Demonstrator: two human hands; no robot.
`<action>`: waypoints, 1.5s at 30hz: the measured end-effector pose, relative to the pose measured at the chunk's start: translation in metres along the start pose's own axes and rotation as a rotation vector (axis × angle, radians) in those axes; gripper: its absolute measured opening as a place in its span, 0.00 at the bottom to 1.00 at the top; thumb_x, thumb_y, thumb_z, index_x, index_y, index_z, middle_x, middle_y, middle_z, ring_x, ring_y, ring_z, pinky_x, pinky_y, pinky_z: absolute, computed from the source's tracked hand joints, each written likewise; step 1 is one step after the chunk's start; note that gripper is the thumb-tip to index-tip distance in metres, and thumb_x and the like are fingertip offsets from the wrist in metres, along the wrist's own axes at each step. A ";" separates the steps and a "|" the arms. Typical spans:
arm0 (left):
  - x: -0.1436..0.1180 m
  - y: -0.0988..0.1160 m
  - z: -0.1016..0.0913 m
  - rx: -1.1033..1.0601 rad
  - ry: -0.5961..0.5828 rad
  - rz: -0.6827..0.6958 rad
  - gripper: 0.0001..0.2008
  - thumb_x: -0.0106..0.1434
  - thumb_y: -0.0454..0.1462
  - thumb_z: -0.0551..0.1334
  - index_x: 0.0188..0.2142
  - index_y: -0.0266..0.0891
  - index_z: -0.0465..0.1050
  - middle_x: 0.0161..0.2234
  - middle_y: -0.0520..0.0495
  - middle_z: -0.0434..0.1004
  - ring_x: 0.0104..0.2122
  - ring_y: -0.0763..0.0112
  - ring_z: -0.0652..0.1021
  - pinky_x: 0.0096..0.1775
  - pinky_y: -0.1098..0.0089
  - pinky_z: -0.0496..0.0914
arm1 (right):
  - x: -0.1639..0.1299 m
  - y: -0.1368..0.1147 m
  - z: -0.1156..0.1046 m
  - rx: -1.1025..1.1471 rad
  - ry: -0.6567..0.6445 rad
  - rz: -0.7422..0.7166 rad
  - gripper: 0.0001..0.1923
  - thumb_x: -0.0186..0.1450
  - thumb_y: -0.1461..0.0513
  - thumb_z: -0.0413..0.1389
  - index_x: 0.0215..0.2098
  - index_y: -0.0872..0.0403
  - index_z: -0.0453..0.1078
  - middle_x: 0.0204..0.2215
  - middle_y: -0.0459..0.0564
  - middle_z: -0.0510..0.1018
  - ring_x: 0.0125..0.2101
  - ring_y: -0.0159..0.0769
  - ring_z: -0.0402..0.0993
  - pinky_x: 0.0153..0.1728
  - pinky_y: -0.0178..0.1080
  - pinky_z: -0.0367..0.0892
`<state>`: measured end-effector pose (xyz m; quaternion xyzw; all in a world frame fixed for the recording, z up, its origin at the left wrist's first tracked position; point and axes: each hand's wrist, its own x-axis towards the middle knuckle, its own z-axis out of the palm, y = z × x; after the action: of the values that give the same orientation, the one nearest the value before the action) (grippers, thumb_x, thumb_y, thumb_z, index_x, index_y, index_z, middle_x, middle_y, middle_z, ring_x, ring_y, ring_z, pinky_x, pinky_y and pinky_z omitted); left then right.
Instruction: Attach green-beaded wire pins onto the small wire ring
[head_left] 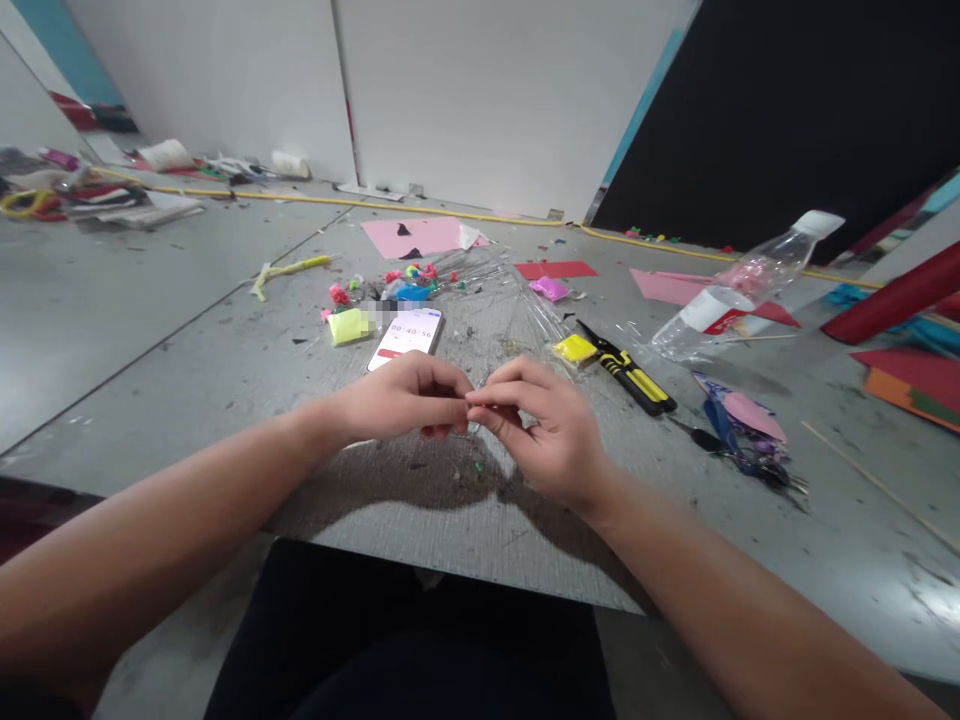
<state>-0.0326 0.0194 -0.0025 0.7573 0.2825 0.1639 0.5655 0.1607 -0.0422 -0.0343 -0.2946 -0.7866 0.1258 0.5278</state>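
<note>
Both hands met over the grey board point(420, 520), fingertips pinched together. The left hand point(405, 398) was curled nearly closed and the right hand point(540, 425) likewise, thumb against forefinger, and between them sat something tiny, too small to make out, at the spot where the fingers touched. Just beyond the left hand lay a phone point(406, 335) beside a yellow block point(348, 326). Near the right hand lay a yellow-handled tool point(626, 370), and further off a plastic bottle point(739, 290) lay on its side.
</note>
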 end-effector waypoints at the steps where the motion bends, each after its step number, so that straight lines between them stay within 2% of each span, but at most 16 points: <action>1: 0.000 0.001 0.000 -0.008 -0.001 0.005 0.05 0.61 0.35 0.65 0.29 0.35 0.75 0.20 0.53 0.73 0.20 0.79 0.72 0.24 0.77 0.67 | 0.000 0.000 0.000 0.005 -0.002 -0.010 0.06 0.67 0.66 0.61 0.41 0.50 0.77 0.33 0.47 0.73 0.30 0.30 0.70 0.30 0.36 0.68; 6: -0.001 0.001 -0.001 -0.035 0.018 0.029 0.05 0.62 0.33 0.63 0.30 0.34 0.76 0.20 0.53 0.72 0.20 0.80 0.71 0.24 0.78 0.66 | 0.000 -0.001 0.000 0.049 -0.002 0.021 0.10 0.66 0.68 0.60 0.43 0.50 0.78 0.35 0.48 0.74 0.29 0.29 0.69 0.27 0.35 0.68; 14: 0.000 0.000 0.000 -0.037 0.043 0.033 0.04 0.61 0.32 0.62 0.30 0.34 0.76 0.21 0.52 0.72 0.21 0.79 0.71 0.25 0.75 0.67 | 0.000 -0.002 0.000 0.065 0.011 0.096 0.11 0.64 0.69 0.60 0.40 0.50 0.80 0.35 0.48 0.76 0.30 0.29 0.72 0.25 0.32 0.69; 22: 0.000 -0.004 -0.002 0.187 0.028 -0.009 0.03 0.57 0.31 0.61 0.27 0.37 0.71 0.18 0.57 0.63 0.18 0.80 0.63 0.20 0.75 0.55 | 0.000 0.002 -0.001 0.099 -0.054 0.196 0.06 0.62 0.68 0.64 0.37 0.52 0.80 0.34 0.48 0.80 0.28 0.28 0.73 0.23 0.31 0.68; 26: 0.001 -0.007 -0.002 0.293 0.030 0.031 0.05 0.55 0.31 0.61 0.24 0.37 0.68 0.19 0.57 0.61 0.20 0.80 0.62 0.22 0.75 0.54 | -0.001 0.003 -0.002 0.127 -0.093 0.230 0.06 0.61 0.68 0.65 0.35 0.52 0.80 0.33 0.47 0.81 0.29 0.29 0.75 0.24 0.31 0.68; 30: 0.001 -0.006 -0.001 0.298 0.008 0.032 0.06 0.53 0.31 0.61 0.22 0.37 0.65 0.19 0.57 0.59 0.21 0.79 0.62 0.22 0.75 0.55 | 0.000 0.000 -0.002 0.163 -0.120 0.298 0.06 0.60 0.67 0.64 0.34 0.52 0.81 0.32 0.48 0.82 0.29 0.30 0.75 0.23 0.32 0.67; 34: -0.001 -0.004 0.001 0.292 -0.006 0.038 0.06 0.50 0.29 0.60 0.21 0.37 0.65 0.18 0.58 0.60 0.20 0.80 0.61 0.22 0.75 0.55 | 0.001 -0.002 -0.002 0.309 -0.136 0.559 0.04 0.57 0.64 0.67 0.31 0.53 0.79 0.30 0.47 0.80 0.29 0.31 0.75 0.24 0.33 0.67; 36: -0.002 -0.003 0.001 0.292 -0.024 0.061 0.04 0.50 0.29 0.60 0.22 0.37 0.67 0.19 0.58 0.62 0.20 0.80 0.62 0.23 0.76 0.56 | 0.001 -0.001 -0.002 0.432 -0.143 0.695 0.10 0.52 0.63 0.71 0.31 0.54 0.76 0.28 0.46 0.79 0.27 0.30 0.73 0.24 0.33 0.67; 38: -0.002 -0.003 0.001 0.277 -0.042 0.075 0.03 0.50 0.29 0.60 0.23 0.36 0.69 0.20 0.57 0.65 0.21 0.80 0.64 0.23 0.76 0.58 | 0.001 0.002 -0.001 0.564 -0.147 0.766 0.16 0.49 0.61 0.73 0.31 0.54 0.74 0.27 0.44 0.77 0.26 0.28 0.71 0.23 0.32 0.66; 41: -0.003 -0.002 0.000 0.237 -0.050 0.093 0.02 0.54 0.31 0.62 0.25 0.36 0.70 0.20 0.56 0.66 0.21 0.80 0.65 0.23 0.76 0.58 | -0.001 0.006 0.000 0.743 -0.138 0.765 0.17 0.50 0.59 0.73 0.32 0.54 0.73 0.26 0.42 0.75 0.23 0.25 0.67 0.21 0.30 0.63; 45: 0.000 -0.002 -0.003 0.251 -0.012 0.137 0.03 0.58 0.34 0.63 0.29 0.36 0.73 0.22 0.55 0.68 0.21 0.79 0.65 0.24 0.75 0.59 | -0.001 0.009 -0.001 0.867 -0.106 0.690 0.13 0.56 0.56 0.69 0.36 0.52 0.75 0.24 0.41 0.74 0.22 0.25 0.65 0.21 0.31 0.61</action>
<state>-0.0348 0.0218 -0.0039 0.8405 0.2451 0.1609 0.4555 0.1648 -0.0354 -0.0389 -0.2845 -0.5463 0.6182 0.4883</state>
